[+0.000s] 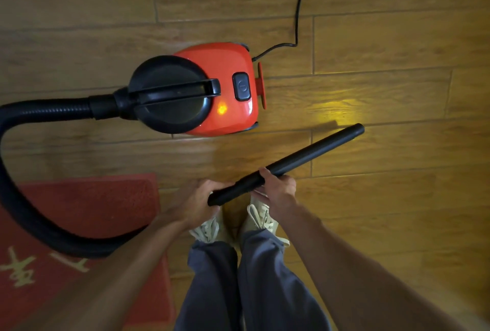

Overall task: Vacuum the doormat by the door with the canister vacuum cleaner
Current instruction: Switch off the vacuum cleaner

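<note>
Here, seen from above, 2 bare hands hold a black wand tube [313, 151] slanting up and to the right over a wooden floor [384, 224]. The right hand [278, 189] is wrapped around the tube near its lower part, thumb on top. The left hand [193, 204] is curled at the tube's near end, where the ribbed black hose [25, 212] seems to arrive, but the joint itself is hidden under the hand and forearm. The tube's far end is bare, with no floor head visible on it. The hose loops away to the left, crosses the red doormat [92, 204] at the lower left and runs back to the red canister vacuum [221, 65], which sits on the floor ahead with an orange light glowing and its power cord [299, 12] trailing off the top edge. The mat lies just left of the person's pale shoes [261, 218]. The step appears to be seating the tube on the hose or readying it. To do it well, keep the 2 parts in line, press them firmly together, then swing the open end left onto the mat and lift the hose off its pile.
</note>
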### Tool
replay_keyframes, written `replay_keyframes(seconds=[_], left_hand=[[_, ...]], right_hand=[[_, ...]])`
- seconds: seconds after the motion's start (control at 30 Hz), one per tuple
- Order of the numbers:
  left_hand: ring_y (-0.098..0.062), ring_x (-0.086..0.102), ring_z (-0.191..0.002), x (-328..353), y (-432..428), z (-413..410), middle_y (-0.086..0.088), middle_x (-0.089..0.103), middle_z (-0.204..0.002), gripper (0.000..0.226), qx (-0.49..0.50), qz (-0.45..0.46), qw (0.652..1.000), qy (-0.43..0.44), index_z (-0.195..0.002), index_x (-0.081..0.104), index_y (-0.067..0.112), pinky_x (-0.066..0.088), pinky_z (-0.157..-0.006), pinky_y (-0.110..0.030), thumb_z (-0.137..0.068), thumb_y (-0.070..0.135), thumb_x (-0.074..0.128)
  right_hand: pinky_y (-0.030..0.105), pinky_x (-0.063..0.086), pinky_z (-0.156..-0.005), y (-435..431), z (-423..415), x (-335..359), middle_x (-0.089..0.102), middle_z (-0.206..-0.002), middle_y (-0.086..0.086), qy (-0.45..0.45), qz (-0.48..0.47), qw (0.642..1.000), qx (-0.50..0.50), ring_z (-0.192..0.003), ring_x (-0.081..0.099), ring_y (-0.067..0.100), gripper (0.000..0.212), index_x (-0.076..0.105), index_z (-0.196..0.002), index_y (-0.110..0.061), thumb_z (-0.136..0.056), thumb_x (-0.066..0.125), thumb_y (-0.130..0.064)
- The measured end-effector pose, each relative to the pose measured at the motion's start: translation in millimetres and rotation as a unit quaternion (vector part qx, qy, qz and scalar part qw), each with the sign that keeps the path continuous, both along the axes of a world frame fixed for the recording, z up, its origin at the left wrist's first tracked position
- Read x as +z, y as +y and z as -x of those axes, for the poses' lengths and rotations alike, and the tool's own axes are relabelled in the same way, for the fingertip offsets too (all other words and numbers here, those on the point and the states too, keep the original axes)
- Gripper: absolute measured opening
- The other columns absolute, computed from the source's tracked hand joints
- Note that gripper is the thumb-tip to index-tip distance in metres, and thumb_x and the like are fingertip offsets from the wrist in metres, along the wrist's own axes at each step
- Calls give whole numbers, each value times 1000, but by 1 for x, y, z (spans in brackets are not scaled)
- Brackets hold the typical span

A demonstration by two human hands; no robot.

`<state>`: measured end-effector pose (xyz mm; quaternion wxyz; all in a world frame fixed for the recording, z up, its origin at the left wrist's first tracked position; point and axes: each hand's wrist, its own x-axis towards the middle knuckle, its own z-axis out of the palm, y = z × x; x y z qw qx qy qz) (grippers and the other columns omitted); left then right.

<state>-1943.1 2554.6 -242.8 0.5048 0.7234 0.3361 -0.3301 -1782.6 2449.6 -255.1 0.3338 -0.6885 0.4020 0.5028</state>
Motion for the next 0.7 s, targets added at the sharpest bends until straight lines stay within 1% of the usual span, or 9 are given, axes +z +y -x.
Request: replay_keyframes(seconds=[0.03, 0.07, 0.17, 0.23, 0.33, 0.47, 0.53, 0.63, 0.7], left_hand=[[-6, 67, -96, -11, -5, 1, 21, 70, -105, 68, 0, -8, 1000, -13, -121, 50, 68, 57, -78, -40, -74, 19, 50], [-10, 67, -95, -18, -8, -2, 20, 68, -102, 65, -10, -25, 999, -20, -123, 52, 64, 57, -78, -42, -75, 20, 50], [-21, 64, -98, -29, -14, -25, 9, 63, -101, 56, -19, -80, 996, -18, -126, 60, 42, 54, -79, -44, -81, 9, 60], [-23, 64, -100, -41, -19, -37, 6, 64, -104, 58, -34, -119, 992, -33, -128, 60, 40, 55, -79, -45, -81, 6, 64], [-24, 64, -100, -67, -23, -49, 5, 64, -107, 62, -54, -131, 989, -41, -133, 57, 40, 55, -80, -44, -83, 6, 68], [-27, 64, -96, -110, -25, -61, 2, 63, -104, 70, -69, -131, 987, -66, -137, 56, 33, 54, -80, -48, -77, 4, 76], [-25, 63, -98, -125, -28, -62, 3, 63, -108, 71, -88, -139, 985, -57, -140, 53, 34, 54, -80, -47, -78, 6, 76], [-23, 61, -103, -137, -37, -60, 2, 62, -115, 69, -122, -158, 978, -53, -144, 48, 33, 53, -83, -42, -84, 10, 74], [-21, 60, -106, -136, -45, -56, 3, 60, -120, 67, -133, -173, 974, -60, -146, 45, 30, 50, -85, -35, -87, 13, 71]], right_hand=[[36, 62, -59, -2, -3, -5, 69, -93, 20, -1, 5, 1000, -3, -71, 72, 24, 28, 56, -113, 2, -92, 67, -12], [38, 63, -64, -5, -6, -10, 69, -93, 20, -3, 7, 1000, -8, -71, 72, 25, 28, 56, -113, 3, -92, 67, -12], [39, 63, -69, -11, -16, -32, 68, -102, 22, -30, 11, 999, -28, -81, 72, 27, 28, 56, -113, 3, -92, 67, -14], [36, 63, -65, -16, -22, -49, 67, -104, 22, -44, 14, 998, -37, -81, 71, 27, 32, 56, -114, 4, -91, 68, -15], [34, 62, -62, -20, -34, -74, 67, -94, 17, -64, 6, 997, -35, -69, 69, 23, 33, 57, -114, 5, -91, 68, -16], [44, 62, -73, -28, -48, -109, 69, -98, 19, -69, 5, 997, -25, -73, 73, 30, 39, 55, -116, 1, -88, 70, -22], [46, 61, -77, -33, -52, -120, 70, -99, 20, -66, 6, 998, -23, -78, 73, 31, 39, 55, -117, 1, -88, 70, -21], [36, 61, -80, -42, -56, -128, 68, -104, 20, -54, 1, 998, -28, -71, 70, 23, 36, 54, -117, 0, -89, 69, -17], [33, 61, -79, -46, -56, -128, 68, -97, 18, -52, 4, 998, -17, -68, 68, 20, 31, 57, -111, 0, -88, 70, -16]])
